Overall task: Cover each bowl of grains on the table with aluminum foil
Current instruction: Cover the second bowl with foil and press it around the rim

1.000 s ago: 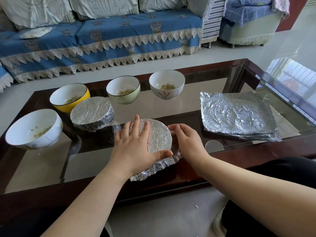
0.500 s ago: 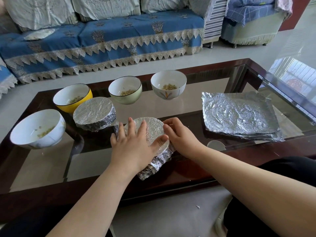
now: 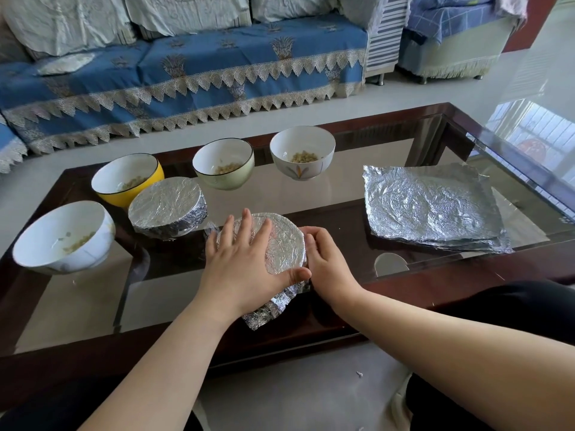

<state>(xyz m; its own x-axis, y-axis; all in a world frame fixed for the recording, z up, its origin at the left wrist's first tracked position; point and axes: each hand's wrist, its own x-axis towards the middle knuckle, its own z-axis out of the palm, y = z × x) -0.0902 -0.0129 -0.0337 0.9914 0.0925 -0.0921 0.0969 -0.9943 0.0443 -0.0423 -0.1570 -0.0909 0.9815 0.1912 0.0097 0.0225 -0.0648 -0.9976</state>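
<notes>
Over the last second, foil sheet (image 3: 281,244) on the near bowl gone from a loose skirt flaring toward the table edge to a tighter wrap: near flap tucked in closer, only a crumpled tail hanging at the front. Left hand (image 3: 241,261) laid flat on top, fingers spread and straight, thumb stretched along the near rim, pressing down and pinning the cover, much as it was a second ago. Right hand (image 3: 325,264) shifted from resting out at the side to hugging the bowl's right wall, fingers curled against the foil and crimping it under the rim (whether pinching a fold or merely pressing, impossible to tell from here). Bowl itself hidden under the foil, sitting near the front edge of the glass table (image 3: 435,132), just in front of the finished covered bowl (image 3: 168,206). Judged from this: second bowl nearly sealed, front tail probably left to fold under. Four open bowls of grain waiting: white bowl (image 3: 63,237) at far left, yellow bowl (image 3: 127,178), green bowl (image 3: 224,164), flower-painted bowl (image 3: 302,154). Spare foil stack (image 3: 429,206) lying well apart to the right, ready for them.
</notes>
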